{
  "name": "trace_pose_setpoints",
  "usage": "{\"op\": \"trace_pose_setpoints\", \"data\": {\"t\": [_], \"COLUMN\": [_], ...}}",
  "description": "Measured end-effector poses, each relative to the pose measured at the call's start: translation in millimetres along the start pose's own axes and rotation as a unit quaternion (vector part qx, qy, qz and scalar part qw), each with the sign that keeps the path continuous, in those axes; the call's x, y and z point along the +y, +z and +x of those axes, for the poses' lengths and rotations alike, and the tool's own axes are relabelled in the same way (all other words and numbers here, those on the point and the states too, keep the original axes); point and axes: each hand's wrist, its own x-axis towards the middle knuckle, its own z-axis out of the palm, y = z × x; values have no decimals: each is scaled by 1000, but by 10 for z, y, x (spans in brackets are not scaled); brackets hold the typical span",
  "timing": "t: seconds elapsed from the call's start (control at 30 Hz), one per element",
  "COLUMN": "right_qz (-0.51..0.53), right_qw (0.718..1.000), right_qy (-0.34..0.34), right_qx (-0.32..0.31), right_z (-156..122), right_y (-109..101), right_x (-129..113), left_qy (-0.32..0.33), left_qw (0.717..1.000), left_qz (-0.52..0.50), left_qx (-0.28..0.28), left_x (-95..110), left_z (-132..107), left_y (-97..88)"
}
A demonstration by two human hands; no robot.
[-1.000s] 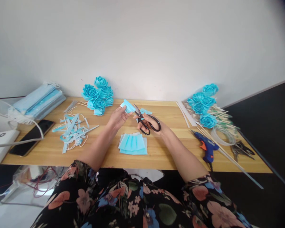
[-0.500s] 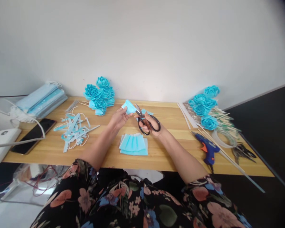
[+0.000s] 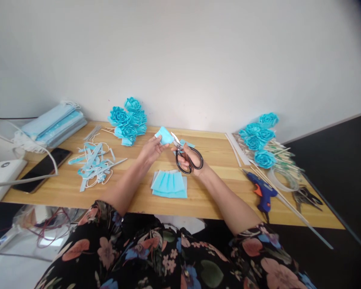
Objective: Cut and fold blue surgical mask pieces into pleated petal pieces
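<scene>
My left hand (image 3: 150, 149) pinches a small light-blue piece of mask fabric (image 3: 164, 135) above the wooden table (image 3: 210, 200). My right hand (image 3: 189, 159) grips black-handled scissors (image 3: 186, 155), fingers through the loops, and the blades touch the fabric's right edge. Below both hands a small stack of cut blue fabric pieces (image 3: 169, 183) lies flat on the table. Another blue scrap (image 3: 186, 143) sits just behind the scissors.
Blue fabric roses (image 3: 128, 119) lie at the back, and more roses on sticks (image 3: 260, 138) at the right. A blue glue gun (image 3: 262, 192), skewers and spare scissors (image 3: 307, 197) lie far right. Trimmings (image 3: 93, 164), a phone (image 3: 42, 170) and stacked masks (image 3: 52, 125) fill the left.
The scissor blades have closed slightly on the fabric. Both hands stay almost in place; the view has shifted a little.
</scene>
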Motion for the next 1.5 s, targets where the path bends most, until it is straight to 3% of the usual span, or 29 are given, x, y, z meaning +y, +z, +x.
{"op": "trace_pose_setpoints", "data": {"t": [0.4,0.57,0.93,1.1,1.3,1.5], "right_qz": [0,-51,-91,-104,-91,-72], "right_qw": [1000,998,992,991,991,995], "right_qy": [-15,-27,-14,-16,-28,-48], "right_qx": [-2,-4,-87,-85,-89,-43], "right_z": [40,30,-33,-62,-52,-29], "right_y": [-86,-113,-85,-62,-80,-47], "right_x": [73,63,14,-12,-5,15], "left_qy": [-6,2,17,19,10,2], "left_qw": [999,1000,999,998,990,993], "left_qz": [-11,14,44,58,100,89], "left_qx": [35,2,-14,-27,-95,-81], "left_x": [37,29,34,22,-74,-106], "left_z": [18,27,3,-16,-43,-52], "left_y": [12,-9,-3,17,14,22]}}
